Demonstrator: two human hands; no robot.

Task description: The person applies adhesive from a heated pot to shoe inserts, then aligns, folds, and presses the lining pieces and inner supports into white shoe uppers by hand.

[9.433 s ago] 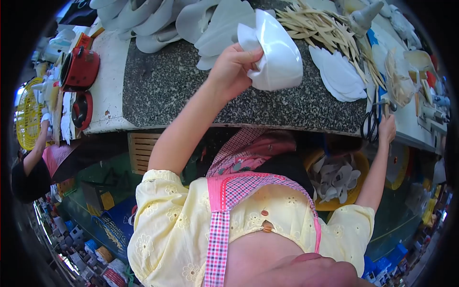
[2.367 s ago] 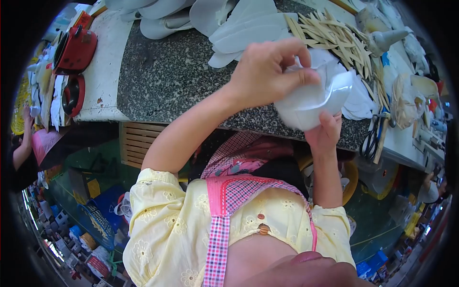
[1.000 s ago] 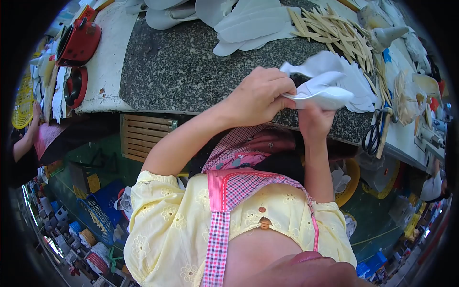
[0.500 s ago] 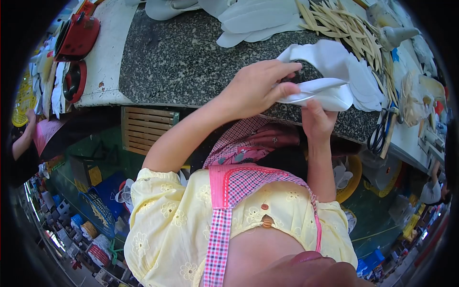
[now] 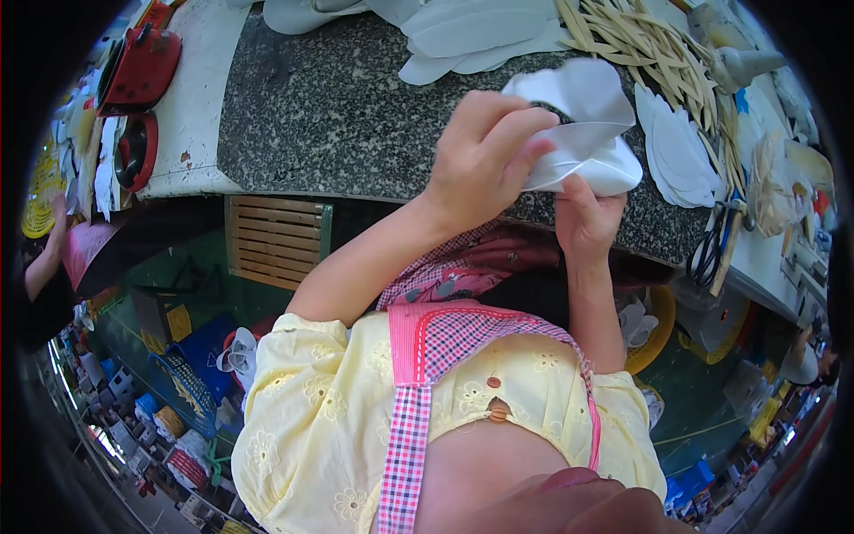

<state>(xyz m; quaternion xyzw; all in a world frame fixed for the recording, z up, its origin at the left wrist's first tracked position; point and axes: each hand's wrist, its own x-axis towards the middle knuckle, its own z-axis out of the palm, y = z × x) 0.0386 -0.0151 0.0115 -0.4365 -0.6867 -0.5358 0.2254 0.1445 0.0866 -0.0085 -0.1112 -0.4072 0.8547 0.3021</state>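
A white, glossy, curved shoe-like piece (image 5: 594, 167) is raised over the front edge of the speckled stone slab (image 5: 329, 116). My right hand (image 5: 589, 218) grips its underside, thumb pressed on the near face. At its left end, my left hand (image 5: 480, 160) has curled fingers and thumb closed on the piece's edge; some fingertips are hidden behind it. A fan of flat white cutouts (image 5: 676, 151) lies on the slab, right of the piece. Behind it are larger pale grey-white cutouts (image 5: 485, 31) and a heap of thin beige strips (image 5: 645, 53).
Black-handled scissors (image 5: 705, 258) and a hammer-like tool (image 5: 728, 249) are at the right front edge. Red containers (image 5: 147, 71) stand on the left. Beneath the table are a slatted wooden stool (image 5: 277, 238) and a yellow basket (image 5: 660, 329). Another person's arm (image 5: 49, 249) shows far left.
The scissors and hammer-like tool, earlier by my right hand, lie at the table edge. My right hand has come to the white piece. Just now the piece has tilted, its open side turning more towards me.
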